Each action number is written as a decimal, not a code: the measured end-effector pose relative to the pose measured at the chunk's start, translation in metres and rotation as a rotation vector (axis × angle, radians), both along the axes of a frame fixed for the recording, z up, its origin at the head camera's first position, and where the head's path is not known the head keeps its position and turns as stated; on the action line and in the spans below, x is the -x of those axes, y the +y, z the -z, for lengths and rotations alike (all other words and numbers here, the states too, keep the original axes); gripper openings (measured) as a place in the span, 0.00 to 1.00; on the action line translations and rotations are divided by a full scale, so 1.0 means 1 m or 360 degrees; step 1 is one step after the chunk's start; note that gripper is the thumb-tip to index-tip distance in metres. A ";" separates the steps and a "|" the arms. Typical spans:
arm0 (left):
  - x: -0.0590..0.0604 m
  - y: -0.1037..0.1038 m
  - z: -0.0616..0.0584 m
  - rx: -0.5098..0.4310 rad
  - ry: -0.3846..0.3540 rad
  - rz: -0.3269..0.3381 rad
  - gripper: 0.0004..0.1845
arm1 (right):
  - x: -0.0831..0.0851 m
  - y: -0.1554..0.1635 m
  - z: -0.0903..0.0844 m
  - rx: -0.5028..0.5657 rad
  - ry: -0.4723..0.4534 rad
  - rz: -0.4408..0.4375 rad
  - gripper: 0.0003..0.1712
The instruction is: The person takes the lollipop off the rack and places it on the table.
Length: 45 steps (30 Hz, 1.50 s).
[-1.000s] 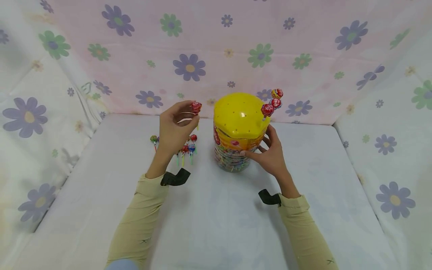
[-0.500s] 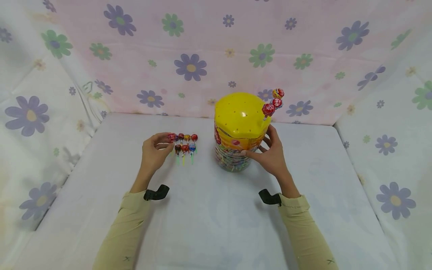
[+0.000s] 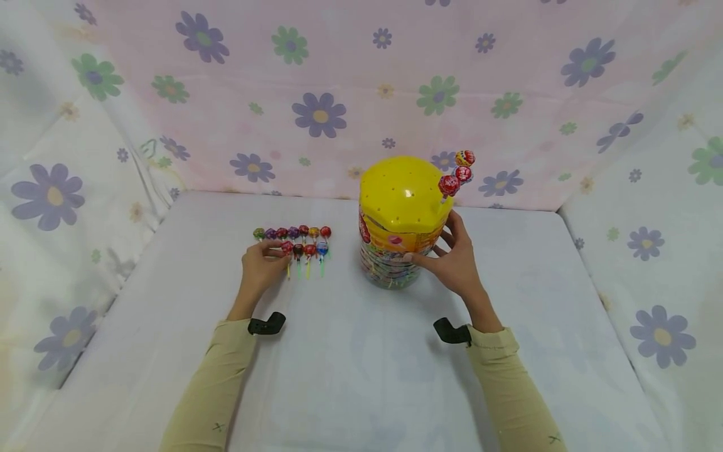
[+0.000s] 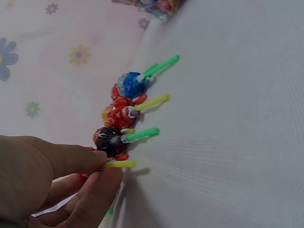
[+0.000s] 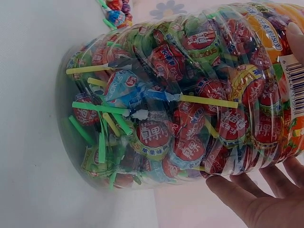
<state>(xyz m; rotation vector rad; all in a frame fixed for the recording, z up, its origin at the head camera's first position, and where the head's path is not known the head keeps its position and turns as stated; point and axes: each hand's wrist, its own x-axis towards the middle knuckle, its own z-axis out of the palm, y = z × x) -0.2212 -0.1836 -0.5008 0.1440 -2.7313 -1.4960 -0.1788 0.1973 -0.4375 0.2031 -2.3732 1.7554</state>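
My left hand (image 3: 262,267) pinches a red-wrapped lollipop (image 3: 287,247) between thumb and fingertips, at the left end of the near row of lollipops (image 3: 310,250). In the left wrist view its yellow stick (image 4: 122,164) points out past the fingertips, beside a dark-wrapped lollipop (image 4: 110,140). My right hand (image 3: 454,258) holds a clear ribbed jar (image 3: 390,267) from its right side, thumb in front and fingers behind. Wrapped lollipops with coloured sticks fill the jar in the right wrist view. Three lollipops (image 3: 449,184) stand in the right edge of its yellow lid (image 3: 403,191).
A far row of several lollipops (image 3: 303,231) lies just behind the near row on the white-covered table (image 3: 361,364). Flower-printed cloth (image 3: 350,75) encloses the table at the back and both sides. The lid has small holes across its top.
My left hand has carried the lollipop from beside the jar leftward and down to the near row. The right hand has stayed on the jar.
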 end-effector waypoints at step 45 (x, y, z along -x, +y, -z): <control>-0.034 0.113 -0.128 -0.0760 0.0856 0.0490 0.18 | -0.001 -0.003 -0.003 0.0009 -0.0052 0.0025 0.55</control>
